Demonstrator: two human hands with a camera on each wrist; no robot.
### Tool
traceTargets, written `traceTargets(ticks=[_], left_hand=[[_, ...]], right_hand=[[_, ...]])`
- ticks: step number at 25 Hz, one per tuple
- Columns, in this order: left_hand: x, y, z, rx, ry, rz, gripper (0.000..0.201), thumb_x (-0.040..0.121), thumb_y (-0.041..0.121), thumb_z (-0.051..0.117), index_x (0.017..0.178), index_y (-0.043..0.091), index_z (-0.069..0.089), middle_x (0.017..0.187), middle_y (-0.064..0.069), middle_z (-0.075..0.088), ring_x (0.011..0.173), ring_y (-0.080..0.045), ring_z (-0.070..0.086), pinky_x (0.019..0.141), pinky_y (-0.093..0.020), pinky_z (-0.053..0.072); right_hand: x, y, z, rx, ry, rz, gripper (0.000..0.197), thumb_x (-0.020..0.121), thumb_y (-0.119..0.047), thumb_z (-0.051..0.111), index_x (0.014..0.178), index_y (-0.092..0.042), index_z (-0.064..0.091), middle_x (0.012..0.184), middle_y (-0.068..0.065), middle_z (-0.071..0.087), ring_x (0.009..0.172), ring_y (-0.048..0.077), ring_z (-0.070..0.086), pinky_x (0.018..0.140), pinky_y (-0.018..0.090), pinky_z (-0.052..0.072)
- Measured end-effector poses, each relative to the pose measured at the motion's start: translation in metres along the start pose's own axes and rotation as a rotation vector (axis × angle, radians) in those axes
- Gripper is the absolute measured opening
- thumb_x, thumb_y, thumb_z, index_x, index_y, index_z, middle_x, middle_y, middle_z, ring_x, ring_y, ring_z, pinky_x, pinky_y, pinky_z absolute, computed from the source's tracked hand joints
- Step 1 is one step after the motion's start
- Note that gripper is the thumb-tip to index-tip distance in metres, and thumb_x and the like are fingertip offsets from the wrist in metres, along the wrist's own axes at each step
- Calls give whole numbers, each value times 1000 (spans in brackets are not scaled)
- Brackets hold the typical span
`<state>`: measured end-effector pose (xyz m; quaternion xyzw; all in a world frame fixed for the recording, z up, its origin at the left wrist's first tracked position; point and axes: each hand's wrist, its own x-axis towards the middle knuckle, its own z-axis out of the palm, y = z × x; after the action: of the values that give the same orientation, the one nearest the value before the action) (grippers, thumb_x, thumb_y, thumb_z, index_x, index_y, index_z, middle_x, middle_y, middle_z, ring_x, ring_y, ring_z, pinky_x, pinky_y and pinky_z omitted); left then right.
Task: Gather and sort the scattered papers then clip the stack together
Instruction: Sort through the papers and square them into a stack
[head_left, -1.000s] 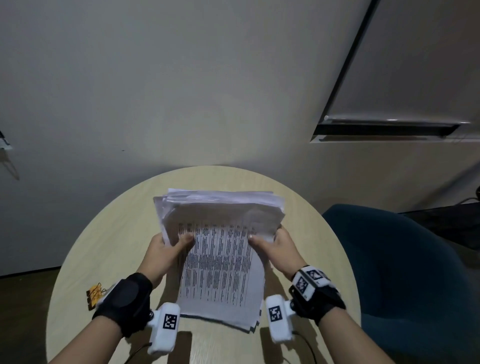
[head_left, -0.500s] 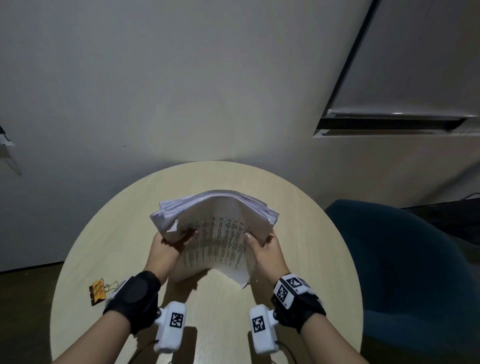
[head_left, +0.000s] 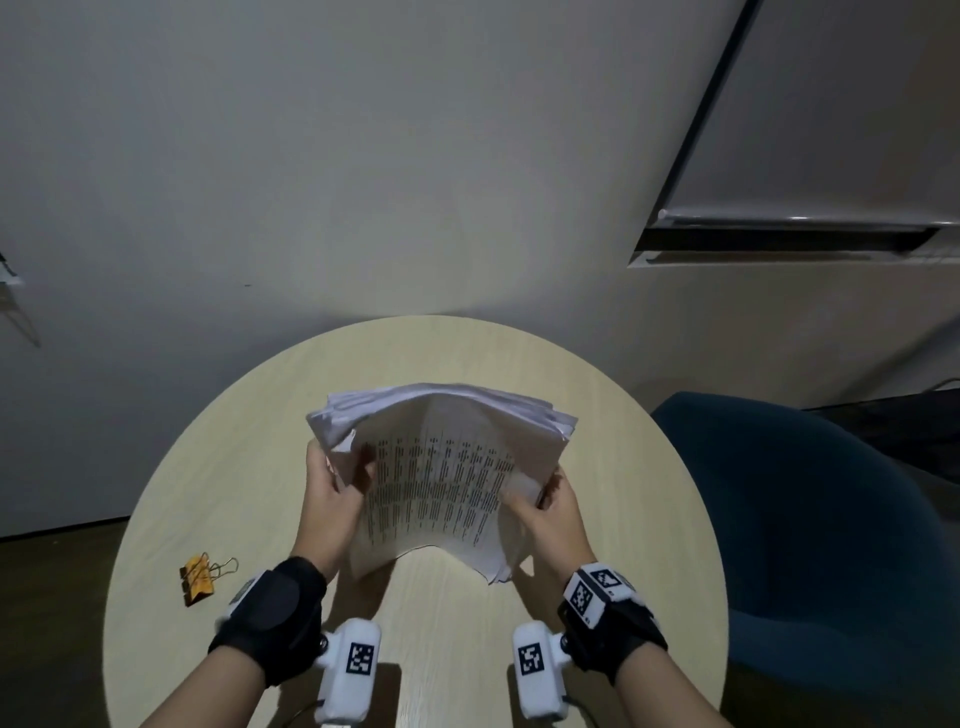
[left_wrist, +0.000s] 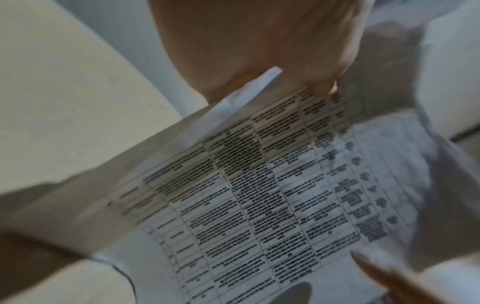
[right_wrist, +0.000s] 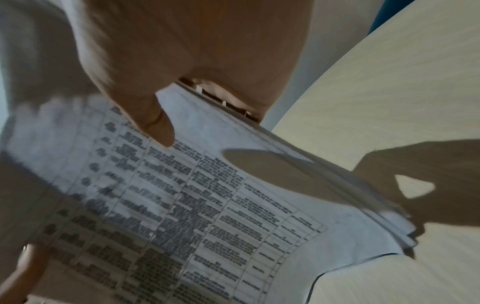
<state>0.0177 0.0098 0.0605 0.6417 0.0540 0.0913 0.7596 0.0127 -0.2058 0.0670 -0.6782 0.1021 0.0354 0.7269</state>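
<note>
You hold the thick stack of white printed sheets (head_left: 441, 467) up over the middle of the round pale wooden table (head_left: 218, 467), bowed into an arch so its centre humps upward and its near edge curls above the tabletop. Your left hand (head_left: 332, 499) grips the stack's left edge, thumb pressed on the printed top sheet and fingers curled behind. Your right hand (head_left: 550, 512) grips the right edge the same way, thumb on top, fingers wrapped under the sheets. The top sheet carries a table of small black text; the far edges of the sheets are fanned and uneven. In the right wrist view the layered sheet edges show just under your thumb. A small orange binder clip with wire handles (head_left: 200, 577) lies on the table near its left rim, well apart from the stack. A dark blue upholstered chair (head_left: 810, 519) stands just beside the table on your right.
</note>
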Motion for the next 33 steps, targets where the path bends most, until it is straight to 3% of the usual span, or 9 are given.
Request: traceTargets(ticks=[3,7,10,13,16,20,24,29,33], left_hand=[[7,1,0,37,-59,44,41,93,21,58,118,49,41,123,18,56,107,9,58,86,-18,53],[15,2,-2,96,-39,22,37,94,3,53,111,36,53,102,17,69,96,3,63,80,-16,53],[14,2,-2,129,-29,18,30,95,4,52,105,31,58,88,25,71,82,11,64,69,-9,52],[9,3,3,148,-59,31,26,95,13,54,104,37,57,89,24,71,83,9,65,69,-15,54],[6,3,12,256,-118,75,24,95,18,56,103,40,58,94,23,70,88,4,65,75,-25,54],[5,-15,-21,384,130,73,39,83,33,71,116,26,51,121,1,59,113,-17,56,104,-46,44],[-7,-40,-57,303,136,-355,100,74,38,76,148,29,10,155,-4,22,138,-26,32,113,-50,29],[14,-22,-50,180,55,-252,45,80,22,74,119,10,55,112,1,65,105,-11,63,100,-37,45],[5,-35,-52,221,61,-284,49,85,8,69,128,11,47,114,-4,61,107,-21,59,96,-38,46]], right_hand=[[7,-5,9,7,5,33,23,88,-2,65,104,-18,61,92,-3,74,88,11,72,77,26,59],[8,-35,-3,-158,-22,-55,32,85,-5,69,111,-21,57,100,-8,71,98,14,68,76,19,56],[-1,-93,-11,-516,20,-368,73,76,-24,79,137,-28,38,131,-11,51,122,4,49,106,24,41],[-1,-145,24,-1201,-172,-655,97,72,-37,80,149,-24,23,140,-2,48,130,14,42,111,36,35],[8,-140,59,-1552,-324,-625,29,87,-15,64,115,-19,58,100,4,65,103,29,62,77,36,47],[18,-120,45,-1385,-160,-634,14,87,-6,55,87,-18,63,86,4,69,87,29,63,73,39,52],[22,-110,-11,-824,8,-524,15,88,-10,62,97,-17,71,89,-2,73,85,15,67,76,28,50],[9,-55,-54,-259,12,-173,22,93,-7,59,107,-20,69,100,-2,74,89,11,70,68,22,57],[-1,-8,-70,-106,-17,-51,21,91,-4,60,108,-15,65,91,-5,76,83,12,72,63,18,54]])
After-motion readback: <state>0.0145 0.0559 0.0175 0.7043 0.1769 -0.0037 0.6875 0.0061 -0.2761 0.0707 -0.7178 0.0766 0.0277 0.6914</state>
